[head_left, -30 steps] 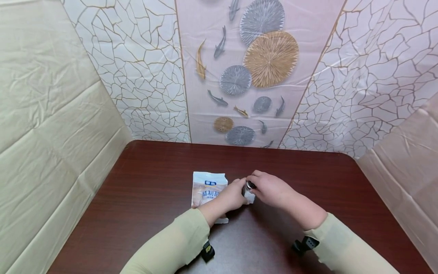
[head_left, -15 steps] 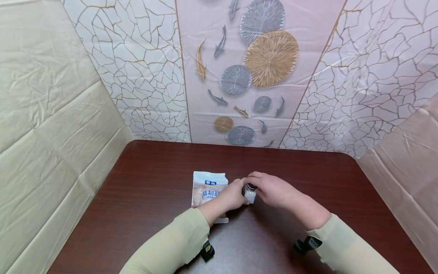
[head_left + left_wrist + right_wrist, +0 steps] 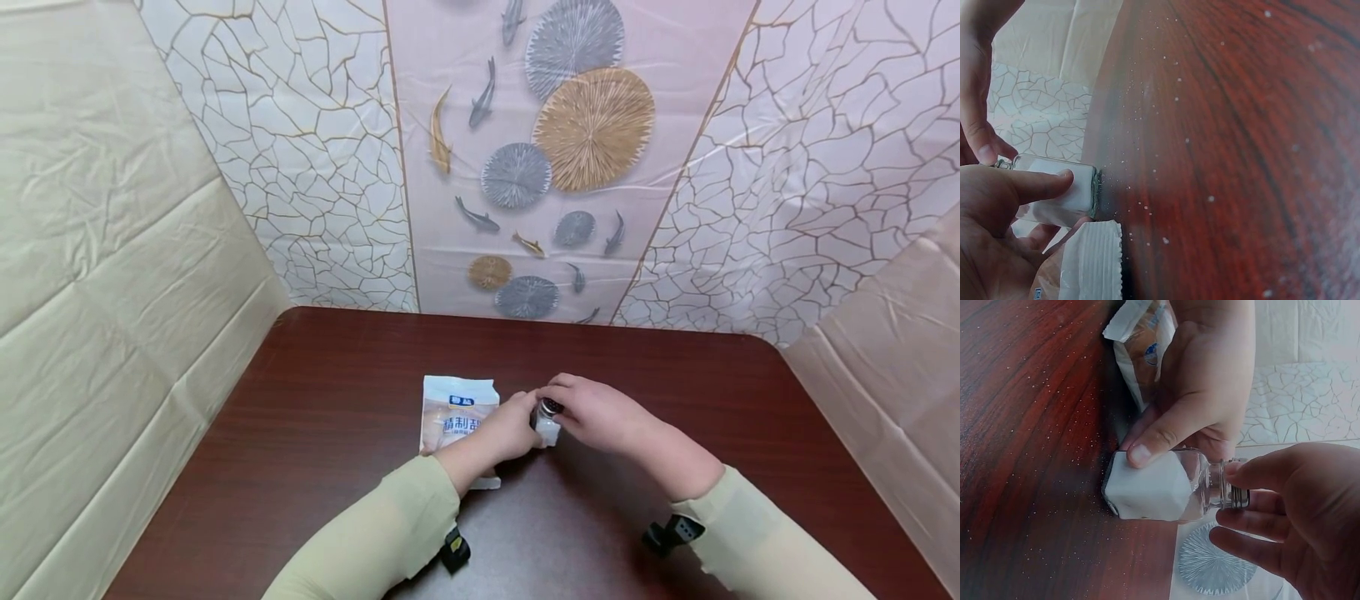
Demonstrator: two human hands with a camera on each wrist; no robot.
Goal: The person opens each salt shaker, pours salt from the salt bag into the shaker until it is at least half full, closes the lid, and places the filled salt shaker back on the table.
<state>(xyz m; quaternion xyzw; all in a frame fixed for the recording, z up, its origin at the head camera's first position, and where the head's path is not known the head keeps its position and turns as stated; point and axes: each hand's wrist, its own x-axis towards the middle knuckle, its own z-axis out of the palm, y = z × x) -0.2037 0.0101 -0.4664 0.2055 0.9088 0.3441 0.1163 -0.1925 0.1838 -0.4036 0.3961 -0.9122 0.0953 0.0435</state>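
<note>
A square glass salt shaker (image 3: 1154, 487), partly filled with white grains, stands on the table in front of me. My left hand (image 3: 512, 429) grips its body, the thumb lying along one glass side in both wrist views. At the top, my right hand (image 3: 600, 414) pinches the metal cap (image 3: 1240, 495) between thumb and fingers. The cap sits on the neck, and its dark top shows in the head view. Left of the shaker lies a printed salt bag (image 3: 459, 408), partly hidden under my left hand and forearm.
White grains are scattered over the dark red-brown wooden table (image 3: 1241, 156) around the shaker. A patterned cloth wall (image 3: 337, 167) rises behind the table's far edge, with beige cloth (image 3: 112, 250) along the left and right sides.
My right hand has shifted and turned slightly at the shaker's cap, and the shaker has tilted a little between the frames. My left hand and the salt bag stay in place.
</note>
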